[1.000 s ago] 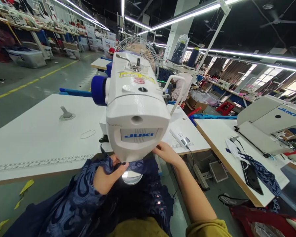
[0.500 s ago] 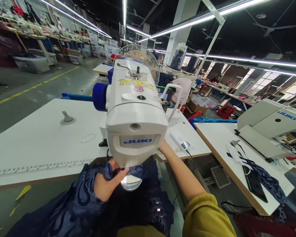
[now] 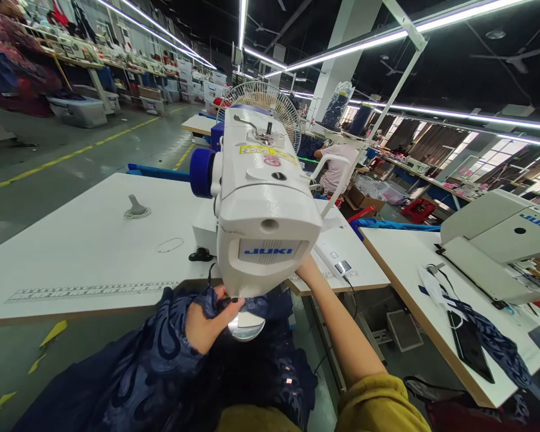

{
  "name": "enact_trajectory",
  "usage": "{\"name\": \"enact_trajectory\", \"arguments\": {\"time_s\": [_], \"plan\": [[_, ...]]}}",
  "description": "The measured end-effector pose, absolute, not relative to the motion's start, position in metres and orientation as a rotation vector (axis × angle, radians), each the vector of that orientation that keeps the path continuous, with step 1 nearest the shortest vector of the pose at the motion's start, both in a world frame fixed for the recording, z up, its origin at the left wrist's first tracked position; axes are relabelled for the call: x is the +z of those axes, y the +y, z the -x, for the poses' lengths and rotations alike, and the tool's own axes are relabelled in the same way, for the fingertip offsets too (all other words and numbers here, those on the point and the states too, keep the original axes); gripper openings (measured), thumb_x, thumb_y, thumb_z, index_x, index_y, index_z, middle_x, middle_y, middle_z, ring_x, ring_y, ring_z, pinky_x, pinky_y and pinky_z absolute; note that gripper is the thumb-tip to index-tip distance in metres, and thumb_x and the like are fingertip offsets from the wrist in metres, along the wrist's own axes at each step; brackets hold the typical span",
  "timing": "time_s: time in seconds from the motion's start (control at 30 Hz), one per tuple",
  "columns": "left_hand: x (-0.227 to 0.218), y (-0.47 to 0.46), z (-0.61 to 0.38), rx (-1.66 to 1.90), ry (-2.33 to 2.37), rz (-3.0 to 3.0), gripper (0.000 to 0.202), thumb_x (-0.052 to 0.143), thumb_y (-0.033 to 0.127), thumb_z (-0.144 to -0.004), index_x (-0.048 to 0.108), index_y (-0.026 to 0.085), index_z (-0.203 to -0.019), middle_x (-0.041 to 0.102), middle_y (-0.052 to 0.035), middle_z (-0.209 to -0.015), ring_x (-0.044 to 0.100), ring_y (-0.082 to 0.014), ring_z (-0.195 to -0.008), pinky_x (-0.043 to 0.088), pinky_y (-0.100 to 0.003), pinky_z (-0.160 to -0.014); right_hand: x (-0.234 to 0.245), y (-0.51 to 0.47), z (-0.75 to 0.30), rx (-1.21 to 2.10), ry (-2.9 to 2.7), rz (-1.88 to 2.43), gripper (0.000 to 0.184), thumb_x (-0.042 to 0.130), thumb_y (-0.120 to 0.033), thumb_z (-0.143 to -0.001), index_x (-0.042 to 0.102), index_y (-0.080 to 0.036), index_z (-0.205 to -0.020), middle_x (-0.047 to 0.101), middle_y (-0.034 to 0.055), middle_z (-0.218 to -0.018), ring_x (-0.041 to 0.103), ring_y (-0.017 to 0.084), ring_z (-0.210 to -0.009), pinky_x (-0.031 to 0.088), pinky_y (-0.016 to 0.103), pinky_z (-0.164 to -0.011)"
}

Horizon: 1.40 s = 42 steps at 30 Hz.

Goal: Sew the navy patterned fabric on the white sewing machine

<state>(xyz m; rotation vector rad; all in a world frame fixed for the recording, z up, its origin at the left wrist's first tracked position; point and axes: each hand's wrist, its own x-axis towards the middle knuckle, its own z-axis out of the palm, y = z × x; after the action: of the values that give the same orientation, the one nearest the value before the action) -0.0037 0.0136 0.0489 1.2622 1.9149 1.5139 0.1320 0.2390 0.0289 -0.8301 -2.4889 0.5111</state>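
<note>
A white JUKI sewing machine point(image 3: 263, 204) stands on the white table point(image 3: 81, 252), its head end facing me. Dark blue patterned fabric point(image 3: 162, 372) lies in my lap and runs up under the machine's head. My left hand point(image 3: 207, 324) is closed on a fold of this fabric just below the machine head. My right hand point(image 3: 306, 271) reaches behind the right side of the machine head; its fingers are hidden and only the wrist and forearm in a mustard sleeve show.
A second JUKI machine point(image 3: 499, 240) stands on the table to the right, with a dark phone point(image 3: 470, 342) and blue cloth beside it. A white control box point(image 3: 333, 258) lies right of my machine. A fan point(image 3: 261, 102) stands behind. A person in pink point(image 3: 337, 165) sits farther back.
My right hand has moved forward and behind the machine head, so its fingers no longer show. My left hand keeps its grip on the fabric. The view has shifted slightly left.
</note>
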Motion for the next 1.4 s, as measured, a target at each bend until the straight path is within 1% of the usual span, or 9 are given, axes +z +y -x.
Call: {"name": "enact_trajectory", "arguments": {"time_s": [0.13, 0.23, 0.37, 0.47, 0.57, 0.73, 0.9, 1.27, 1.4], "plan": [[0.043, 0.015, 0.008, 1.494, 1.952, -1.286, 0.024, 0.064, 0.044, -0.076, 0.072, 0.023, -0.083, 0.078, 0.001, -0.076, 0.073, -0.0225, -0.073, 0.055, -0.026, -0.067, 0.041, 0.197, -0.147, 0.805, -2.362, 0.769, 0.023, 0.046, -0.023, -0.093, 0.068, -0.02, -0.099, 0.07, 0.0061, -0.095, 0.066, 0.019, -0.088, 0.054, 0.032, -0.078], [0.036, 0.017, 0.009, 1.454, 1.962, -1.277, 0.028, 0.064, 0.046, -0.076, 0.073, 0.021, -0.086, 0.077, -0.0006, -0.074, 0.072, -0.0241, -0.073, 0.055, -0.029, -0.067, 0.041, 0.16, -0.154, 1.399, -2.074, 0.653, 0.021, 0.058, -0.033, -0.087, 0.063, -0.023, -0.105, 0.069, 0.0026, -0.09, 0.066, 0.017, -0.079, 0.054, 0.029, -0.068], [0.032, 0.019, 0.009, 1.5, 1.937, -1.231, 0.03, 0.063, 0.045, -0.077, 0.074, 0.02, -0.09, 0.079, -0.0026, -0.084, 0.072, -0.0249, -0.083, 0.055, -0.031, -0.076, 0.034, 0.133, -0.152, 1.654, -1.833, 0.633, 0.022, 0.069, -0.033, -0.079, 0.061, -0.021, -0.094, 0.068, 0.0008, -0.083, 0.066, 0.015, -0.073, 0.054, 0.029, -0.071], [0.034, 0.019, 0.008, 1.505, 1.972, -1.284, 0.029, 0.064, 0.043, -0.077, 0.074, 0.021, -0.092, 0.08, -0.0019, -0.091, 0.073, -0.0243, -0.088, 0.055, -0.03, -0.081, 0.033, 0.129, -0.151, 1.605, -1.856, 0.683, 0.017, 0.069, -0.033, -0.079, 0.063, -0.02, -0.088, 0.067, -0.0002, -0.076, 0.066, 0.015, -0.071, 0.053, 0.029, -0.071], [0.04, 0.018, 0.007, 1.479, 2.005, -1.337, 0.025, 0.064, 0.041, -0.077, 0.073, 0.021, -0.088, 0.08, -0.0008, -0.086, 0.074, -0.0228, -0.082, 0.057, -0.027, -0.076, 0.034, 0.128, -0.152, 1.416, -1.975, 0.715, 0.012, 0.067, -0.032, -0.083, 0.065, -0.021, -0.087, 0.068, -0.0003, -0.075, 0.064, 0.014, -0.068, 0.052, 0.027, -0.066], [0.044, 0.017, 0.005, 1.494, 2.042, -1.389, 0.02, 0.064, 0.038, -0.076, 0.072, 0.021, -0.083, 0.08, 0.0011, -0.082, 0.074, -0.0206, -0.078, 0.057, -0.024, -0.075, 0.03, 0.122, -0.153, 0.643, -2.2, 0.555, 0.012, 0.059, -0.027, -0.092, 0.07, -0.024, -0.088, 0.069, 0.0049, -0.091, 0.064, 0.018, -0.083, 0.052, 0.03, -0.072], [0.038, 0.02, 0.007, 1.529, 2.0, -1.392, 0.021, 0.064, 0.036, -0.077, 0.073, 0.021, -0.089, 0.08, 0.0007, -0.083, 0.075, -0.0215, -0.08, 0.058, -0.027, -0.074, 0.021, 0.12, -0.153, 0.134, -2.253, 0.288, 0.018, 0.054, -0.017, -0.095, 0.068, -0.024, -0.102, 0.071, 0.0048, -0.084, 0.063, 0.018, -0.081, 0.052, 0.031, -0.074], [0.041, 0.021, 0.004, 1.551, 2.03, -1.34, 0.022, 0.065, 0.04, -0.074, 0.073, 0.022, -0.083, 0.08, -0.0015, -0.081, 0.074, -0.0236, -0.08, 0.059, -0.03, -0.074, 0.028, 0.118, -0.151, 0.015, -2.3, 0.184, 0.024, 0.049, -0.014, -0.096, 0.068, -0.025, -0.105, 0.073, 0.0035, -0.086, 0.062, 0.018, -0.082, 0.05, 0.03, -0.077], [0.041, 0.02, 0.003, 1.559, 2.089, -1.33, 0.024, 0.065, 0.043, -0.073, 0.074, 0.023, -0.083, 0.079, -0.0018, -0.081, 0.074, -0.024, -0.079, 0.059, -0.029, -0.074, 0.03, 0.121, -0.145, 0.482, -2.327, 0.433, 0.015, 0.056, -0.02, -0.093, 0.07, -0.025, -0.093, 0.07, 0.0051, -0.09, 0.063, 0.019, -0.089, 0.051, 0.031, -0.078]]}}
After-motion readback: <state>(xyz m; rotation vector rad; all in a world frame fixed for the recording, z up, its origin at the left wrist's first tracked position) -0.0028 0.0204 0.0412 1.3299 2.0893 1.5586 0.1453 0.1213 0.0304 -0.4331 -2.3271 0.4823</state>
